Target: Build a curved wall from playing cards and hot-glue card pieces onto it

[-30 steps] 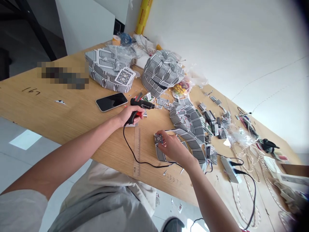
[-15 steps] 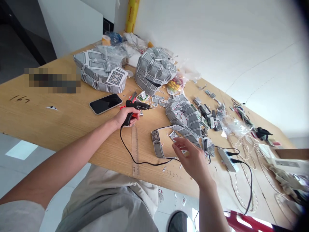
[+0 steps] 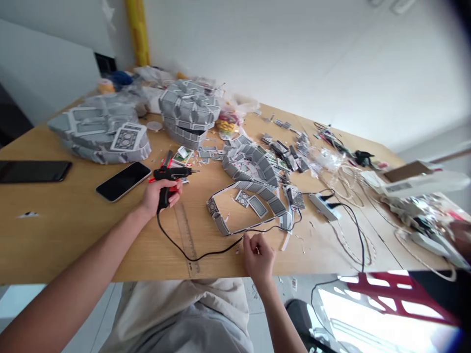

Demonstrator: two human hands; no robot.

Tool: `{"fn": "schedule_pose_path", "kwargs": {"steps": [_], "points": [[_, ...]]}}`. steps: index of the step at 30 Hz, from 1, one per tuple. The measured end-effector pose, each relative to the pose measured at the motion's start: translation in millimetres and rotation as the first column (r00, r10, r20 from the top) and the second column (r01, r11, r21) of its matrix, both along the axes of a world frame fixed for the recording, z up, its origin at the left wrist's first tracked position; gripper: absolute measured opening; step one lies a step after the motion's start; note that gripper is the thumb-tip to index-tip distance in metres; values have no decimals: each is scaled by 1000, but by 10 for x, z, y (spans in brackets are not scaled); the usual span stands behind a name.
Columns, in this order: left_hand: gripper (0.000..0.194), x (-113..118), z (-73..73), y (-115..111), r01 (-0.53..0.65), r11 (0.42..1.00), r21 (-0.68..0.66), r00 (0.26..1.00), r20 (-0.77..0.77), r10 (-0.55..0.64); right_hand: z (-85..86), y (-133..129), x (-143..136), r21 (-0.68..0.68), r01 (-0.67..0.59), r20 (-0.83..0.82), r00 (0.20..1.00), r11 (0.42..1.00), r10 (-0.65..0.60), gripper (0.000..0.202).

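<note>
My left hand (image 3: 158, 195) is wrapped round the handle of a black and red glue gun (image 3: 172, 173), whose nozzle points right. Its black cord curves over a clear ruler (image 3: 187, 235) and along the table. My right hand (image 3: 259, 256) rests near the table's front edge with its fingers curled; whether anything is in them is hidden. Just beyond it lies an open loop of patterned cards (image 3: 222, 225), with two loose cards (image 3: 257, 206) inside. Behind the loop stands a card-built basket shape (image 3: 235, 169).
Two phones (image 3: 123, 181) (image 3: 35, 171) lie at the left. Behind them are a low card-covered box (image 3: 99, 132) and a rounder one (image 3: 189, 110). A power strip (image 3: 324, 207), ropes and card bundles lie on the right.
The view has turned to the right and tilted. My right hand has drawn back from over the card loop to the table's front edge, and its fingers have curled in.
</note>
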State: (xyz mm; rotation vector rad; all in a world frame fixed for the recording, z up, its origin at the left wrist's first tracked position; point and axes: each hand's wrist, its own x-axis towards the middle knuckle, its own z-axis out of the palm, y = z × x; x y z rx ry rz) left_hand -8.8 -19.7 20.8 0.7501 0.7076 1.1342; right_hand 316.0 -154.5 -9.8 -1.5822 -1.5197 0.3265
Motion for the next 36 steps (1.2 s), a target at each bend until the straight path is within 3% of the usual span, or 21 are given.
{"fn": "schedule_pose_path", "kwargs": {"steps": [4,11,14,16,18,20,28,36], "points": [[20,-49,-22,31,16,1000,-20,1000,-1,-16,-21,115,-42,-103,7,-37,999,995,-11,48],[18,-10,-71,45,61,997,-43,996,-54,-64,10,174,68,-82,146,-90,984,986,-153,41],[21,8,-48,27,49,998,-31,996,-68,-51,38,122,300,-81,245,-52,967,966,-249,38],[23,22,-27,18,39,999,-24,997,-69,-41,64,107,546,-105,324,2,945,940,-326,26],[24,41,-12,14,35,999,-29,997,-69,-36,88,115,812,-227,438,191,896,870,-401,15],[25,66,-3,10,40,999,-34,996,-73,-42,104,141,1038,-281,466,220,882,839,-416,27],[21,89,27,-23,21,1000,9,997,-75,-20,220,336,1483,-431,445,157,894,785,-420,34],[20,100,23,-37,-10,999,30,996,-90,12,556,298,1750,-581,283,-168,876,763,-453,33]]}}
